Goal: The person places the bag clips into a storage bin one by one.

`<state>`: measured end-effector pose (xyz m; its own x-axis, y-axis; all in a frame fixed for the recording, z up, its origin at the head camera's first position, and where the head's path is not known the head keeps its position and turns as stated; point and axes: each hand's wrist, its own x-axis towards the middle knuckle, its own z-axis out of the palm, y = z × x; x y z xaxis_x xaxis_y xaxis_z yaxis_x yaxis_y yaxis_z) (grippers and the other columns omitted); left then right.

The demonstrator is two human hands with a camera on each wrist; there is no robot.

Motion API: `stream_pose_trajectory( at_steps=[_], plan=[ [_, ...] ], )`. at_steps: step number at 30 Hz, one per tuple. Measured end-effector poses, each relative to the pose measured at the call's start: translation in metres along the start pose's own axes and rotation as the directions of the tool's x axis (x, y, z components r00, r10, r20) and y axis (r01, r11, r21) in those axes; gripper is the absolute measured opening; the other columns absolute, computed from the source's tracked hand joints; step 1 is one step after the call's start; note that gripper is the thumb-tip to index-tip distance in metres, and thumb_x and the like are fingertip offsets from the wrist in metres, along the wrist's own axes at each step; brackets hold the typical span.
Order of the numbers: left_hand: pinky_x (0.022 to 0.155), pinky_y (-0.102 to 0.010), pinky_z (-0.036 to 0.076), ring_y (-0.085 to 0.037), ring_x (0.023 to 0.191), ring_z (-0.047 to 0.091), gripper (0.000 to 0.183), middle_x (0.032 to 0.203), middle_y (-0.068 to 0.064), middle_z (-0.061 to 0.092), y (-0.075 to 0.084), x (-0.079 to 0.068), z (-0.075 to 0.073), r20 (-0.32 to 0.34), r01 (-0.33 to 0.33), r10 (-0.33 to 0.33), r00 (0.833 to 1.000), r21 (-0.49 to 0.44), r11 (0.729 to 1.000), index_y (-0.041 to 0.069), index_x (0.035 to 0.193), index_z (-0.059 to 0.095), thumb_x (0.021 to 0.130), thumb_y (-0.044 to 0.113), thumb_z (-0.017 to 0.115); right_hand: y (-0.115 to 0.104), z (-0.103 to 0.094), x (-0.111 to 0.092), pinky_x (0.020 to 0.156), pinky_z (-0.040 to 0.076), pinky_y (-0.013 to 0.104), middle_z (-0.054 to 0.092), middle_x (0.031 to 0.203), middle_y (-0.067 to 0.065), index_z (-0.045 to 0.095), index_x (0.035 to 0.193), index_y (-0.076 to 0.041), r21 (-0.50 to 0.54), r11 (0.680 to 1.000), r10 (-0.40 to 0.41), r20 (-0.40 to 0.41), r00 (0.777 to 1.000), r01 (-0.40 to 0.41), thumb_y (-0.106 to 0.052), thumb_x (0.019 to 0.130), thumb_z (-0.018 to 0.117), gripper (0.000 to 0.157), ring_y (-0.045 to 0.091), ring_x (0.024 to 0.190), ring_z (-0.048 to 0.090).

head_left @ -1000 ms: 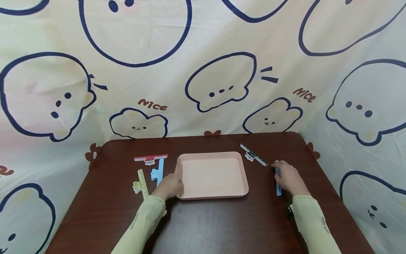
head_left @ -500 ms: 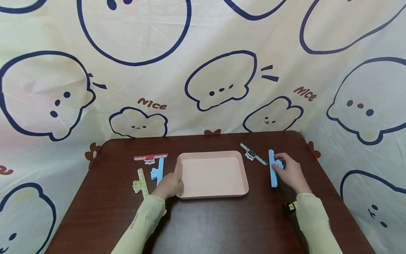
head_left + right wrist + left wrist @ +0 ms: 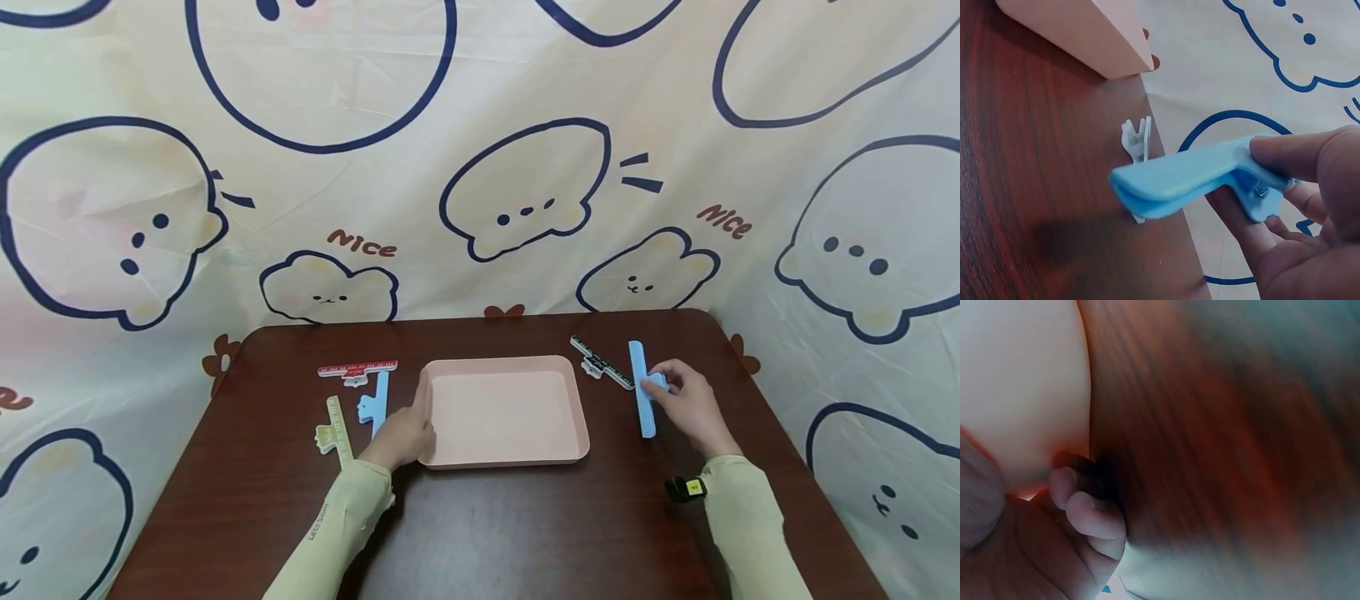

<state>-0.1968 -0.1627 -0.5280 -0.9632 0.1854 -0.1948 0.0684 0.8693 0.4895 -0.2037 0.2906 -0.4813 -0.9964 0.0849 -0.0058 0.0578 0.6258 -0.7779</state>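
Note:
My right hand (image 3: 692, 406) pinches a light blue wide clip (image 3: 642, 392) by its handle, between thumb and fingers. In the right wrist view the long jaw edge of this blue clip (image 3: 1172, 178) points left, over the table and its shadow. My left hand (image 3: 402, 435) grips the left side of a pale pink rectangular tray (image 3: 510, 412). The left wrist view shows the thumb on the pink tray (image 3: 1022, 381) and the other fingers curled at its edge. A black-and-white clip with ruler marks (image 3: 602, 364) lies between the tray and the held clip.
Left of the tray lie a red ruler clip (image 3: 357, 371), another blue clip (image 3: 380, 400), partly covered by my left hand, and a yellow-green clip (image 3: 337, 432). All rest on a dark brown table (image 3: 517, 533). A cartoon-printed cloth (image 3: 420, 208) hangs behind it.
My right hand has raised the blue clip from the table at the right and moved it slightly forward and left. My left hand and the tray have stayed in place.

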Motion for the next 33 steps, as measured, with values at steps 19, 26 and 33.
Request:
stream_pose_trajectory(
  at_steps=[19,26,33],
  plan=[
    [0.065,-0.038,0.049,-0.018,0.056,0.055,0.093,0.062,-0.003,0.056,0.0,0.002,0.0,0.012,0.002,-0.002,1.0,-0.003,1.0,0.012,0.166,-0.013,0.099,0.011,0.052,-0.011,-0.001,-0.005,0.075,0.06,0.029,0.069,0.121,0.02,0.074,0.122,-0.004,0.098,0.994,0.045,-0.097,0.994,-0.036,-0.031,0.098,0.073,0.035,0.02,0.089,0.066],
    [0.067,-0.038,0.048,-0.019,0.058,0.056,0.095,0.064,-0.004,0.057,0.001,0.003,-0.001,0.033,0.001,0.0,0.999,-0.026,1.0,0.013,0.165,-0.015,0.098,0.01,0.052,-0.011,-0.001,-0.004,0.074,0.054,0.017,0.071,0.128,0.014,0.079,0.116,-0.004,0.116,0.993,-0.006,-0.123,0.992,0.02,-0.03,0.094,0.078,0.035,0.005,0.099,0.06],
    [0.08,-0.044,0.052,-0.019,0.069,0.06,0.096,0.07,-0.005,0.061,-0.006,0.004,-0.004,0.047,0.011,-0.007,0.999,-0.091,0.996,0.014,0.165,-0.017,0.098,0.013,0.052,-0.007,0.003,-0.005,0.072,0.051,0.015,0.057,0.119,0.005,0.082,0.111,-0.007,0.026,0.993,-0.114,-0.13,0.985,0.119,-0.029,0.094,0.078,0.028,0.017,0.109,0.047]
  ],
)
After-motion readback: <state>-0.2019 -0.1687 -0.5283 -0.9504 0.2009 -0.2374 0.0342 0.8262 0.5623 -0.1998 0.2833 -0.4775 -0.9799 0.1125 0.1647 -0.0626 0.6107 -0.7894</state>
